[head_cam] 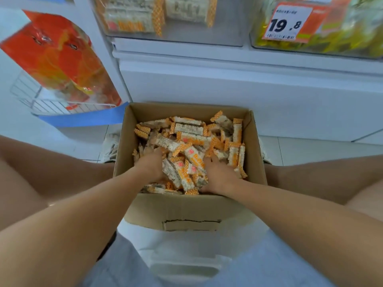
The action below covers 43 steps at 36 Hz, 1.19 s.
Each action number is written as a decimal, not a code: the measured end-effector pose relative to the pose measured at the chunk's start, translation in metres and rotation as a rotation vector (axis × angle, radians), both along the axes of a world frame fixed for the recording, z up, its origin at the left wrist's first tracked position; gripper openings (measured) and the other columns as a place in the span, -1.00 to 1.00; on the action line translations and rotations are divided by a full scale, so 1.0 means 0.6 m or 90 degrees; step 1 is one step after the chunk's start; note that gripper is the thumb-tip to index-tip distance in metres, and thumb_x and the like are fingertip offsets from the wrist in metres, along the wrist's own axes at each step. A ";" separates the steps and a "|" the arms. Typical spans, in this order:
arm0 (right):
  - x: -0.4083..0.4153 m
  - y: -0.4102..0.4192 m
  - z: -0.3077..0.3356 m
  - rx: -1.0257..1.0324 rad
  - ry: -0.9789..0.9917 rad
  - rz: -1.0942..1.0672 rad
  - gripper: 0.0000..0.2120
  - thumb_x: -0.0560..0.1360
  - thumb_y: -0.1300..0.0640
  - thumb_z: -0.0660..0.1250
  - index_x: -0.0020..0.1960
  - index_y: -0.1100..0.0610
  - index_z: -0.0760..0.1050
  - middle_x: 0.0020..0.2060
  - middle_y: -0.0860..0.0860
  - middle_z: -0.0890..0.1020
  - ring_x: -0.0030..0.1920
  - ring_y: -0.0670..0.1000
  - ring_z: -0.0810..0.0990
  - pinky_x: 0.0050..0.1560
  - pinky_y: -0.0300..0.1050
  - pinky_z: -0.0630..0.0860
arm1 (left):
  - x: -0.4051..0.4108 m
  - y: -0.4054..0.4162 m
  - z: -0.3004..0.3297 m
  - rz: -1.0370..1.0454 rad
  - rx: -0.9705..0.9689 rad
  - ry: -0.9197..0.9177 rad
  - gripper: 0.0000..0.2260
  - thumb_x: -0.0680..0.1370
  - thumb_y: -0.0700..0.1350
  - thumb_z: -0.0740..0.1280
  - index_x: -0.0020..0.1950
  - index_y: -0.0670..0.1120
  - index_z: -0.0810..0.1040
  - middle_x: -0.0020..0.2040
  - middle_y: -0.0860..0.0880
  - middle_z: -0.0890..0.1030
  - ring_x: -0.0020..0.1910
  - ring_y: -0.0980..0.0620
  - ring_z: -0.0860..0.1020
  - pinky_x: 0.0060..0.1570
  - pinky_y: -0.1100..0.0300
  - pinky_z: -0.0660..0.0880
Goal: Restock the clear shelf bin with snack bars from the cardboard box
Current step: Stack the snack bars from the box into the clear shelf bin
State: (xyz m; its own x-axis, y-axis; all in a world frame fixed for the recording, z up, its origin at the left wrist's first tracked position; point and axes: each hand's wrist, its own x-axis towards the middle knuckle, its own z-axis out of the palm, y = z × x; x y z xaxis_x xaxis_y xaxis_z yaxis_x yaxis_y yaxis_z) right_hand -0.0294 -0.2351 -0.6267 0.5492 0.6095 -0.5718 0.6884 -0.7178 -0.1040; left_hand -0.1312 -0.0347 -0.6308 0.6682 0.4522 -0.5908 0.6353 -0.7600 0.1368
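Both the left hand point(152, 165) and right hand point(217, 175) sink into the snack bars point(187, 141) heaping the cardboard box point(186, 212), scooping between them, grip unclear, while the clear shelf bin point(172, 21) above looks part-filled, so restocking seems far from finished.

Pale tiled floor point(310, 150), with open cardboard box point(186, 212) resting at centre. White shelf point(207, 54) at 12 o'clock, bearing 2 clear bins side by side: clear shelf bin point(172, 39) at 12, second bin point(310, 48) at 1.
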 end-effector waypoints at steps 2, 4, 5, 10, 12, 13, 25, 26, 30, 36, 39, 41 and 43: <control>0.000 -0.001 0.006 0.016 0.006 0.044 -0.14 0.40 -0.17 0.51 0.50 0.12 0.17 0.33 0.17 0.36 0.15 0.21 0.53 0.03 0.12 0.60 | -0.002 -0.002 0.003 -0.004 -0.040 -0.030 -0.25 0.48 -0.13 0.50 0.55 -0.07 0.15 0.29 -0.16 0.48 0.13 -0.17 0.55 -0.10 0.07 0.49; 0.007 0.001 0.015 0.012 0.020 0.079 -0.23 0.44 -0.16 0.49 0.46 0.14 0.22 0.24 0.15 0.42 0.07 0.18 0.55 -0.01 0.11 0.61 | 0.000 -0.002 0.010 0.008 -0.112 -0.058 -0.15 0.38 -0.04 0.59 0.54 -0.04 0.18 0.27 -0.13 0.54 0.16 -0.16 0.55 -0.01 0.06 0.52; 0.013 0.003 0.019 0.007 0.032 0.084 -0.27 0.45 -0.16 0.47 0.43 0.15 0.25 0.22 0.14 0.45 0.06 0.17 0.55 0.00 0.10 0.60 | 0.002 -0.003 0.018 0.020 -0.149 -0.069 -0.12 0.36 -0.01 0.61 0.54 -0.03 0.18 0.34 -0.12 0.50 0.23 -0.16 0.52 0.07 0.07 0.50; 0.039 0.004 0.052 0.056 0.073 0.061 -0.29 0.53 -0.16 0.39 0.51 0.18 0.23 0.35 0.14 0.44 0.25 0.15 0.47 0.20 0.03 0.49 | 0.020 -0.015 0.052 0.065 -0.227 -0.135 -0.44 0.52 0.08 0.45 0.43 -0.06 0.36 0.41 -0.09 0.43 0.23 -0.07 0.49 0.04 0.13 0.44; 0.046 0.001 0.066 0.070 0.084 0.040 -0.26 0.57 -0.10 0.36 0.58 0.18 0.14 0.44 0.16 0.39 0.38 0.16 0.42 0.35 0.03 0.43 | 0.027 -0.020 0.059 0.094 -0.211 -0.174 -0.65 0.56 0.02 0.42 0.26 -0.06 0.45 0.21 -0.11 0.55 0.00 -0.06 0.55 -0.03 0.00 0.53; 0.049 -0.002 0.071 0.079 0.086 0.032 -0.25 0.58 -0.08 0.36 0.60 0.17 0.10 0.43 0.16 0.42 0.36 0.16 0.45 0.35 0.03 0.43 | 0.032 -0.022 0.064 0.117 -0.219 -0.186 -0.70 0.56 -0.01 0.42 0.21 -0.07 0.45 0.11 -0.11 0.56 -0.07 -0.09 0.58 -0.05 -0.05 0.57; 0.106 0.006 0.157 0.199 0.108 0.005 -0.61 0.46 -0.29 0.39 -0.16 0.00 0.39 -0.42 -0.02 0.53 -0.42 -0.07 0.53 -0.34 -0.08 0.43 | 0.089 0.013 0.184 0.375 -0.438 -0.221 -0.85 0.60 -0.18 0.33 0.14 -0.19 0.56 -0.06 -0.08 0.48 -0.12 -0.08 0.66 -0.16 0.07 0.67; 0.115 0.011 0.176 0.234 0.109 0.008 -0.63 0.44 -0.31 0.39 -0.16 -0.02 0.45 -0.40 0.01 0.60 -0.41 -0.05 0.58 -0.30 -0.06 0.51 | 0.096 0.023 0.200 0.378 -0.458 -0.236 -0.85 0.59 -0.21 0.33 0.13 -0.21 0.54 -0.08 -0.06 0.43 -0.06 -0.06 0.63 -0.22 0.13 0.66; 0.146 0.037 0.308 0.420 0.134 -0.038 -0.60 0.46 -0.16 0.47 -0.22 0.18 0.53 -0.39 0.09 0.60 -0.36 0.03 0.57 -0.29 -0.12 0.38 | 0.132 0.067 0.294 0.388 -0.502 -0.296 -0.78 0.55 -0.26 0.29 0.20 -0.25 0.49 0.07 -0.19 0.56 -0.29 -0.02 0.67 -0.47 0.27 0.53; 0.184 0.073 0.470 0.537 0.191 -0.041 -0.41 0.48 -0.11 0.44 -0.56 0.01 0.19 -0.63 -0.10 0.21 -0.61 -0.09 0.19 -0.51 -0.29 0.11 | 0.180 0.083 0.470 0.251 -0.566 -0.440 -0.79 0.62 -0.25 0.18 0.16 -0.07 0.55 -0.10 -0.13 0.65 -0.49 0.01 0.48 -0.56 0.28 0.39; 0.206 0.090 0.505 0.569 0.203 -0.036 -0.49 0.44 -0.13 0.45 -0.50 0.05 0.29 -0.62 -0.03 0.28 -0.59 -0.07 0.27 -0.48 -0.33 0.18 | 0.196 0.085 0.522 0.256 -0.642 -0.495 -0.73 0.63 -0.01 0.11 0.08 -0.14 0.53 -0.26 -0.09 0.62 -0.51 -0.01 0.42 -0.58 0.30 0.35; 0.213 0.101 0.518 0.528 0.213 0.014 -0.51 0.41 -0.22 0.45 -0.28 0.22 0.48 -0.45 0.19 0.44 -0.43 0.14 0.42 -0.32 -0.22 0.29 | 0.211 0.082 0.535 0.237 -0.637 -0.498 -0.58 0.60 0.22 0.15 0.00 -0.11 0.55 -0.31 -0.10 0.56 -0.53 0.00 0.41 -0.59 0.30 0.34; 0.219 0.113 0.531 0.504 0.224 0.043 -0.69 0.45 -0.11 0.46 -0.05 0.15 0.61 -0.32 0.05 0.63 -0.31 -0.02 0.56 -0.21 -0.24 0.42 | 0.223 0.077 0.533 0.215 -0.581 -0.515 -0.57 0.54 0.27 0.26 -0.19 -0.08 0.58 -0.37 -0.07 0.54 -0.54 0.05 0.38 -0.60 0.29 0.32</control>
State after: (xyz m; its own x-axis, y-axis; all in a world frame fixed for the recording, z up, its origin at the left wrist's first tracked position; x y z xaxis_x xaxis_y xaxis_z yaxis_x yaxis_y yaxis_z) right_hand 0.1019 -0.1671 -0.3078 0.3689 0.9246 -0.0952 0.5607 -0.3031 -0.7706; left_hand 0.0028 0.0114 -0.3112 0.9145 0.3147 -0.2541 0.2682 -0.0015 0.9634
